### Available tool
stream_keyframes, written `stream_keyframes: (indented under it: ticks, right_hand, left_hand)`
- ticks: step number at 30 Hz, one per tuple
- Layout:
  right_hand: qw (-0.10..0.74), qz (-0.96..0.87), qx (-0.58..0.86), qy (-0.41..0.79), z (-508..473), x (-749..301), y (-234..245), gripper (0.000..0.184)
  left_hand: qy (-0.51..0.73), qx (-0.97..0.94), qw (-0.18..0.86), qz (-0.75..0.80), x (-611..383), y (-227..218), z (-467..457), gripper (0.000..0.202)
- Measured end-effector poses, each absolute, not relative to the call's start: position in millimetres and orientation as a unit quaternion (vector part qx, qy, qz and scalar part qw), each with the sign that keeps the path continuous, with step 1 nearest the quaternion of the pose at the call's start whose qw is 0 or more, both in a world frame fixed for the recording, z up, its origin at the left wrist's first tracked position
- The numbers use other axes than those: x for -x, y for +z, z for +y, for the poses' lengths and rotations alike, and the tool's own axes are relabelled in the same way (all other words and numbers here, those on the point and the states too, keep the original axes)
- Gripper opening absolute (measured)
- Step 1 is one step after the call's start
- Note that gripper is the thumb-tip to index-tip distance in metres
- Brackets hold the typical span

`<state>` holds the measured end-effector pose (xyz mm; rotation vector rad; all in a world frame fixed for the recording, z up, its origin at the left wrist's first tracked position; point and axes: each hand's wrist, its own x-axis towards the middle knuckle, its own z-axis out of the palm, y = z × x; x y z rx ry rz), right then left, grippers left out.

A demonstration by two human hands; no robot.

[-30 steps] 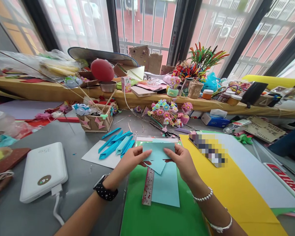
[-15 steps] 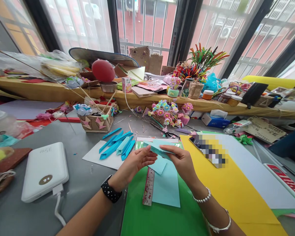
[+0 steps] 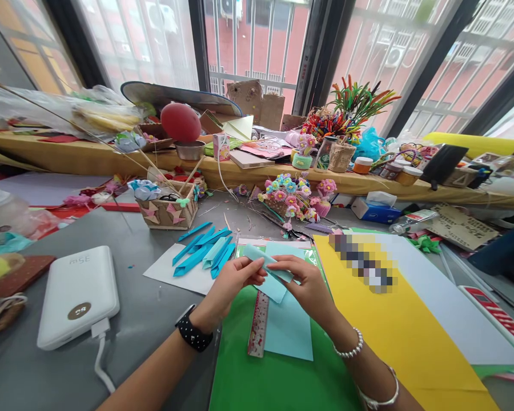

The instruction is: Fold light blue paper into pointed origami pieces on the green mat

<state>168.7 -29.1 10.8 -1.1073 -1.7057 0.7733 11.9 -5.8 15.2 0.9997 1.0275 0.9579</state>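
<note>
A folded strip of light blue paper is held up between both hands. My left hand pinches its left part between thumb and fingers. On the strip's right part, my right hand closes with fingers over the top. Beneath them, light blue paper sheets rest on a green sheet. A patterned ruler lies along the sheets' left side. To the left of my hands, several folded blue paper pieces are spread over a white sheet.
A white power bank with a cable sits at left. On the right lie yellow paper and a blurred phone. Behind are a cardboard basket, pipe-cleaner flowers, a tissue box and a cluttered ledge.
The paper strip has turned and tilted, so its broad face shows more. My left fingers have curled in to pinch it, and my right hand has shifted slightly down.
</note>
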Motion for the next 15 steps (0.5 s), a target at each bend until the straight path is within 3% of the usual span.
stream_keyframes:
  ticks: [7, 15]
  right_hand:
    - [0.436, -0.654, 0.428, 0.445, -28.3, -172.8, 19.7, 0.028]
    - [0.452, -0.612, 0.483, 0.433, -24.2, -172.1, 12.4, 0.022]
  left_hand:
    - [0.39, -0.533, 0.592, 0.463, -5.2, 13.3, 1.6, 0.024]
    - [0.232, -0.658, 0.604, 0.386, -13.0, 14.5, -12.1, 0.028]
